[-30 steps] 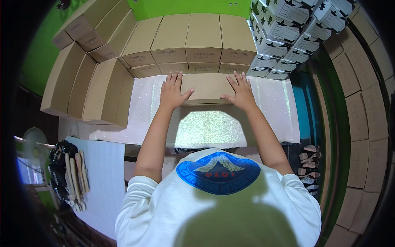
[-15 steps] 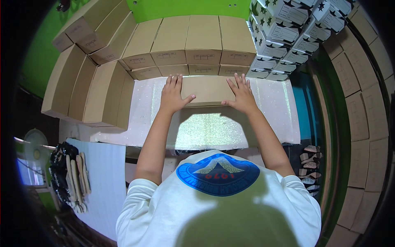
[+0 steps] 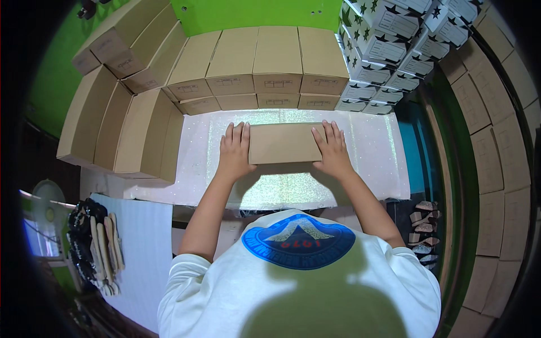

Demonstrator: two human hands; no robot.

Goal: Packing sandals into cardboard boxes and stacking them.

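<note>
Worktable (image 3: 372,169): covered by a pale glittering sheet; its near edge runs just ahead of the person's chest, its far edge is walled by stacked boxes. Bare surface lies to either side of the hands and between the hands and the near edge.
Far wall of boxes (image 3: 265,62): plain brown cardboard boxes in a row along the far edge, a second tier beneath them, end labels facing the person; only a narrow strip of sheet separates them from the held box.
Left stack (image 3: 124,127): brown boxes standing on end at the table's left edge and far-left corner, closing that side.
Patterned boxes (image 3: 389,45): white boxes with dark stars, piled at the far-right corner, leaning over the table's right part.
Right column (image 3: 496,169): more brown boxes beyond the table's right edge, apart from the work area.
White sheet (image 3: 141,253): lies below the table's near-left corner, with a dark bundle of sandals (image 3: 96,248) at its left edge.
Brown box (image 3: 284,143): flat, lid up, long sides parallel to the table's far edge, at the middle of the table.
Left hand (image 3: 234,149): palm down, fingers extended toward the far edge, pressed flat against the box's left end.
Right hand (image 3: 332,149): mirrored, flat against the right end; together the hands clasp the box between them.
</note>
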